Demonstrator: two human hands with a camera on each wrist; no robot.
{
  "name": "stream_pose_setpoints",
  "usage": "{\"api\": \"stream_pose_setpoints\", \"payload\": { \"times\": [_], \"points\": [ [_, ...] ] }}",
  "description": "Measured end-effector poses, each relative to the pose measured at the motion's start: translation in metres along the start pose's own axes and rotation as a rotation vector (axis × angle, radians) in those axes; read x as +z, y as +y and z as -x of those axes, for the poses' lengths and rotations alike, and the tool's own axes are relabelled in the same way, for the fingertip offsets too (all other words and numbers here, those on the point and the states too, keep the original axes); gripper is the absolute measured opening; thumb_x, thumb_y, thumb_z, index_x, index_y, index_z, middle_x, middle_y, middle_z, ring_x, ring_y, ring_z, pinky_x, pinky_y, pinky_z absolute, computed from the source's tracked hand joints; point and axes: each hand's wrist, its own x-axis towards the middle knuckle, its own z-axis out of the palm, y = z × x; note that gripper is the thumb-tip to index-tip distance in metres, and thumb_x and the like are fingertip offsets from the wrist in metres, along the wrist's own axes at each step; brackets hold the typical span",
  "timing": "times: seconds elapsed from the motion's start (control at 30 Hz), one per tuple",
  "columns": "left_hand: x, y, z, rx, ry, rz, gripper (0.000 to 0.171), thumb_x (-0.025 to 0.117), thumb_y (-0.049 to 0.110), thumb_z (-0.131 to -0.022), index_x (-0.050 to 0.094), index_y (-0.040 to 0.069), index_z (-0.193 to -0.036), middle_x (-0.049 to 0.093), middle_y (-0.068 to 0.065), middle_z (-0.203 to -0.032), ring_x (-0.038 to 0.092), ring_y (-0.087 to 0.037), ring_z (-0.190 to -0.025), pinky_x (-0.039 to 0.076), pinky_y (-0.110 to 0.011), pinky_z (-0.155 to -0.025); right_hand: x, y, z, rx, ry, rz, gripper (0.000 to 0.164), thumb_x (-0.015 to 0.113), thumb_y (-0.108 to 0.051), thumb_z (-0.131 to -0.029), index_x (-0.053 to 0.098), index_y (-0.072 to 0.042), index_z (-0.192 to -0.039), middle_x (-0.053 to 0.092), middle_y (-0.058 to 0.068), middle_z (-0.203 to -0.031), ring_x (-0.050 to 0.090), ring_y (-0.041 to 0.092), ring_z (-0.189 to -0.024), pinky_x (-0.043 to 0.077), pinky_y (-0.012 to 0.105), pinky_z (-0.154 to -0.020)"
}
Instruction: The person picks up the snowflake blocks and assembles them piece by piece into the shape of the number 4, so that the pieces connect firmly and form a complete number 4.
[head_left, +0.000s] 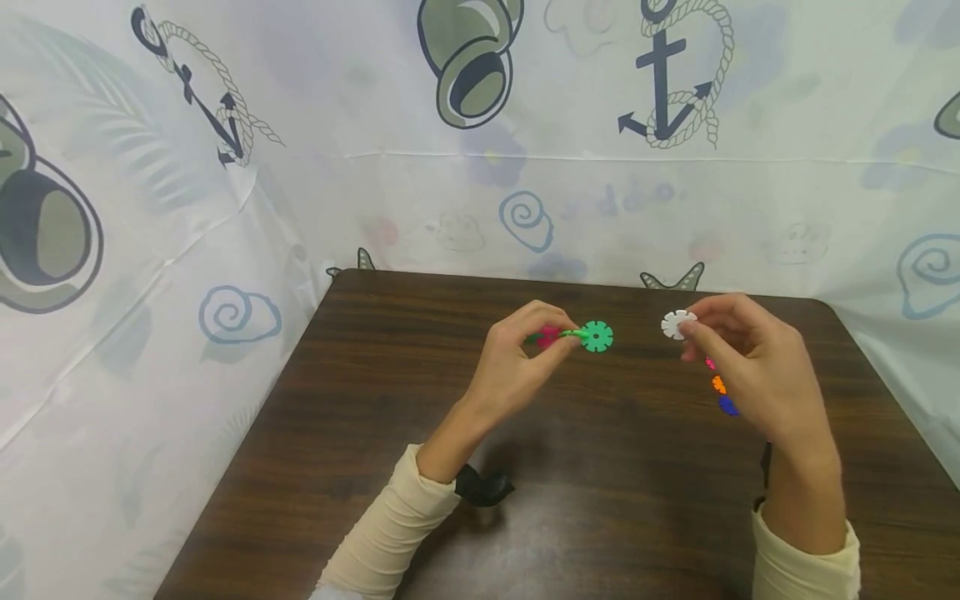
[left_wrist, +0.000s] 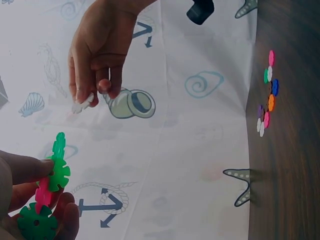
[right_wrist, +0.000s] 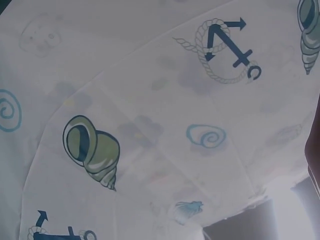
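My left hand (head_left: 517, 358) pinches a short chain of notched plastic discs, held up above the table. In the head view a green disc (head_left: 597, 336) stands at its right end, with a pink disc (head_left: 548, 336) partly behind the fingers. The left wrist view shows the chain's pink piece (left_wrist: 43, 194) joined between green ones. To the right, my right hand (head_left: 765, 375) pinches a white notched disc (head_left: 677, 324) between thumb and fingers. That white disc is apart from the chain. The right wrist view shows neither disc nor chain.
Several loose discs in pink, orange (head_left: 719, 384), blue and other colours lie on the dark wooden table (head_left: 600, 500), partly hidden behind my right hand. A patterned cloth (head_left: 420, 208) hangs behind the table and along its left side.
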Motion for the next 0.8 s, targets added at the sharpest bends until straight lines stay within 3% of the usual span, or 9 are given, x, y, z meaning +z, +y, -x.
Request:
{"api": "stream_pose_setpoints", "payload": {
  "times": [0.3,0.43,0.63,0.8],
  "points": [
    [-0.001,-0.001,0.000,0.000,0.000,0.005,0.007,0.077,0.006,-0.091,0.077,0.007,-0.097,0.072,-0.002,-0.100,0.062,-0.012,-0.085,0.057,-0.038,-0.073,0.012,-0.007,0.001,-0.063,-0.016,0.016,0.012,0.074,-0.013,-0.096,0.069,-0.015,-0.107,0.072,-0.006,-0.078,0.065,0.000,-0.066,0.043,0.015,-0.063],
    [-0.001,0.000,0.000,-0.002,0.000,0.012,0.007,0.077,0.006,-0.090,0.077,0.007,-0.097,0.072,-0.003,-0.099,0.062,-0.012,-0.085,0.057,-0.045,-0.073,0.016,-0.007,0.001,-0.078,-0.022,0.010,0.015,0.075,-0.012,-0.095,0.070,-0.015,-0.108,0.072,-0.008,-0.079,0.065,-0.002,-0.069,0.044,0.012,-0.066],
    [0.000,0.000,0.000,0.001,0.001,0.004,0.007,0.077,0.005,-0.090,0.077,0.007,-0.097,0.072,-0.002,-0.099,0.062,-0.011,-0.085,0.057,-0.041,-0.073,0.020,-0.006,0.001,-0.105,-0.027,0.017,0.016,0.076,-0.010,-0.094,0.070,-0.015,-0.109,0.070,-0.019,-0.081,0.065,-0.003,-0.072,0.046,0.009,-0.070],
    [0.000,0.000,0.000,-0.005,-0.001,-0.001,0.007,0.077,0.006,-0.090,0.077,0.007,-0.097,0.072,-0.002,-0.099,0.062,-0.010,-0.085,0.057,-0.037,-0.073,0.024,-0.008,0.001,-0.129,-0.032,0.013,0.017,0.076,-0.010,-0.093,0.071,-0.016,-0.109,0.071,-0.018,-0.082,0.065,-0.004,-0.070,0.045,0.012,-0.065]
  ]
}}
